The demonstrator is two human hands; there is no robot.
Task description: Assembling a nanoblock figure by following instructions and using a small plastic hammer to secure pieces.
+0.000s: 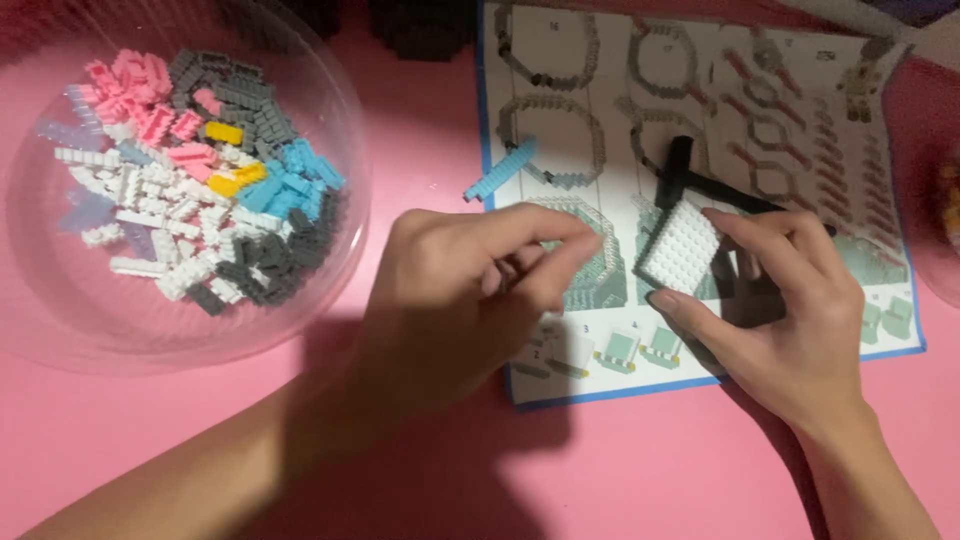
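My right hand [790, 300] holds a small white studded plate [680, 248] tilted on edge between thumb and fingers, over a printed instruction sheet [700, 120]. My left hand [470, 275] hovers just left of it with fingertips pinched together; whether a tiny piece sits between them is hidden. A black T-shaped tool [690, 175] lies on the sheet just above the plate. A short blue brick strip [500, 170] rests across the sheet's left edge.
A clear round bowl [340, 250] at the left holds several tiny bricks in white, pink, grey, blue and yellow. Everything sits on a pink tabletop [650, 460]. A second clear container shows partly at the right edge [945, 220].
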